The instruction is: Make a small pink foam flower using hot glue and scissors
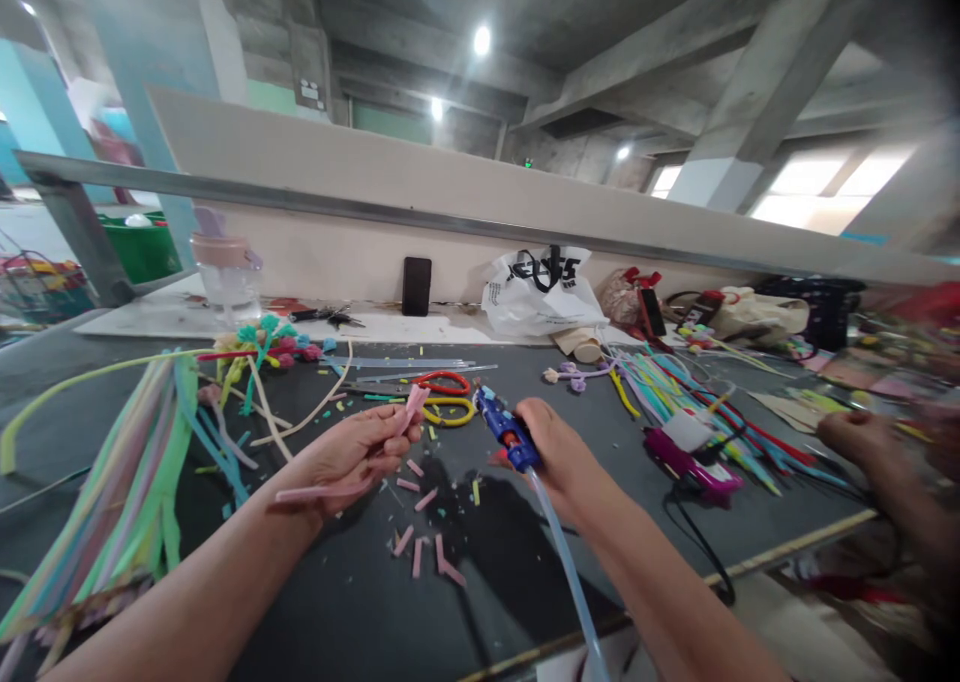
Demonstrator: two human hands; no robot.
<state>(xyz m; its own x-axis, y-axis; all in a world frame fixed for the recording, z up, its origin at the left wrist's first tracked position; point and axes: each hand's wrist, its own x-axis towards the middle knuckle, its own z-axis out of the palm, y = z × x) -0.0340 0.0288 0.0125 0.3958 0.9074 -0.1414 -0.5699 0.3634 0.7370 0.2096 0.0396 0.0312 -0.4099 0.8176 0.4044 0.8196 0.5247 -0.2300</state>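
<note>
My left hand is closed on a pink pipe cleaner; one end sticks up past my fingertips and the other trails out under my palm. My right hand is wrapped round a blue glue gun with a clear glue stick running back along my forearm. The gun's nozzle points toward the pink end, a short gap apart. Short pink offcuts lie on the dark table below my hands.
Long pastel pipe cleaners fan out at the left, another bundle at the right. Red and yellow scissors lie beyond my hands. A pink glue gun, a white bag, a phone and another person's hand are nearby.
</note>
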